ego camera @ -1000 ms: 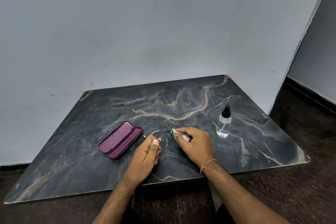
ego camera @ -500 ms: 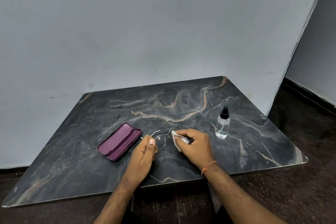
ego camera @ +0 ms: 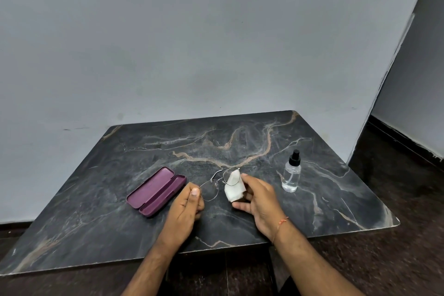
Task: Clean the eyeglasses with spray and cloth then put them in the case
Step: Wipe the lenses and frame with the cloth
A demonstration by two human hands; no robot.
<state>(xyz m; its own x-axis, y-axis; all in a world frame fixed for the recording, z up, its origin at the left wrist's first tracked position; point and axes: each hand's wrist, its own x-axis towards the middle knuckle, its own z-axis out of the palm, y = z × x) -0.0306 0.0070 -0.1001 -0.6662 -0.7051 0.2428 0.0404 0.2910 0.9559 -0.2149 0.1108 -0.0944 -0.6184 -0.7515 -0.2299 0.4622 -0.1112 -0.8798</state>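
Note:
Thin wire-rimmed eyeglasses (ego camera: 211,187) hang just above the dark marble table (ego camera: 240,146). My left hand (ego camera: 186,204) pinches the rim of the nearer lens. My right hand (ego camera: 258,196) holds a white cloth (ego camera: 233,187) against the farther lens, thumb on top, lower fingers spread. The purple glasses case (ego camera: 156,191) lies open on the table, left of my left hand. A clear spray bottle (ego camera: 291,173) with a black nozzle stands upright to the right of my right hand.
A grey wall stands right behind the table. The table's front edge runs just under my wrists. To the right the wall ends at a corner with dark floor beyond.
My right hand has loosened and lifted, so the white cloth now shows unfolded over the far lens. The glasses have turned slightly. The camera has shifted a little.

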